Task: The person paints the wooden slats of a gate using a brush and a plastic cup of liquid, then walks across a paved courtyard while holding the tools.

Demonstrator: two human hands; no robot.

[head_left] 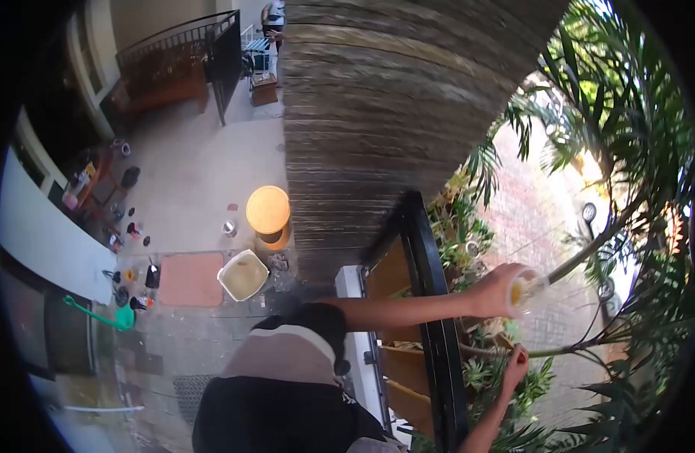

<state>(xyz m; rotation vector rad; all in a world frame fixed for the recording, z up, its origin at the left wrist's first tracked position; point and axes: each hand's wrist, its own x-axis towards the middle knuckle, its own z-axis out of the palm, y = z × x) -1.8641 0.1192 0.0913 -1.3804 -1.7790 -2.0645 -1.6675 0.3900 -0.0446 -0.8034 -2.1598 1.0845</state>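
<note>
My left hand, its arm stretched out over a dark gate, is wrapped around a clear plastic cup. Something yellow shows inside the cup near my fingers. Just beyond the cup a thick plant stem rises up and to the right. Lower down, my right hand is closed at a thinner green stem of the same leafy growth. Its fingertips touch that stem, though their exact grip is small and hard to see. Long palm leaves hang around both stems.
The black-framed gate stands under my left arm, beside a textured wall. On the patio are an orange bucket, a white basin, a reddish mat and a green watering can. A person stands far back.
</note>
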